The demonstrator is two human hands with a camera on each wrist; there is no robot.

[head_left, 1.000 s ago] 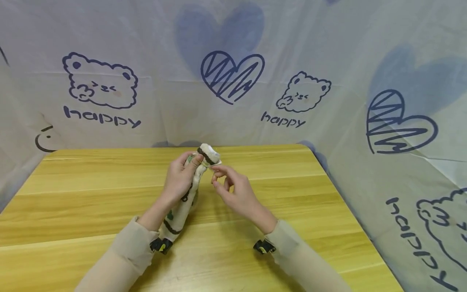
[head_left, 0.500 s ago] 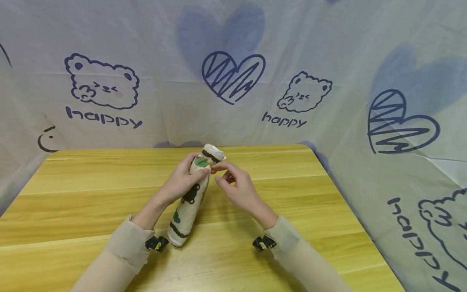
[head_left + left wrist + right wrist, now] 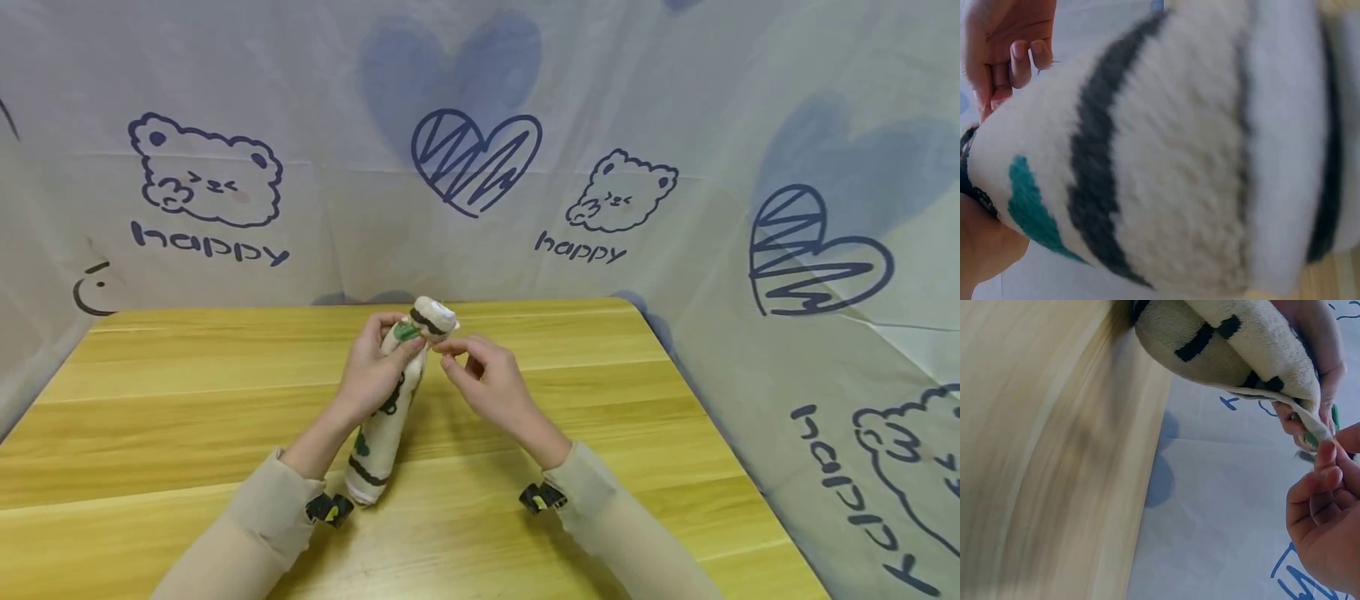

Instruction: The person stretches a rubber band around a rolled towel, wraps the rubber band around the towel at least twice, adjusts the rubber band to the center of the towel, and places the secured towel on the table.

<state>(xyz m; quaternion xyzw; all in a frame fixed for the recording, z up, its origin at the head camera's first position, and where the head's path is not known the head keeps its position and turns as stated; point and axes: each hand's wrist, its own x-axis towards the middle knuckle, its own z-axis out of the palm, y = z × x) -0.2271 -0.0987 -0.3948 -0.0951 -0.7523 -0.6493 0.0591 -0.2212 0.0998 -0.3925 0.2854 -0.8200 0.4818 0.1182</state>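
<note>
The sock [image 3: 393, 392], cream with dark stripes and green marks, is gripped near its upper end by the curled fingers and thumb of the left hand [image 3: 372, 377], while a thin edge at the sock's top is pinched between thumb and forefinger of the right hand [image 3: 486, 385]. The sock is held slanted above the wooden table [image 3: 187, 417], its lower end reaching down beside the left sleeve [image 3: 258, 525]. The table is backed by a pale cloth [image 3: 675, 125] printed with bears and hearts.
</note>
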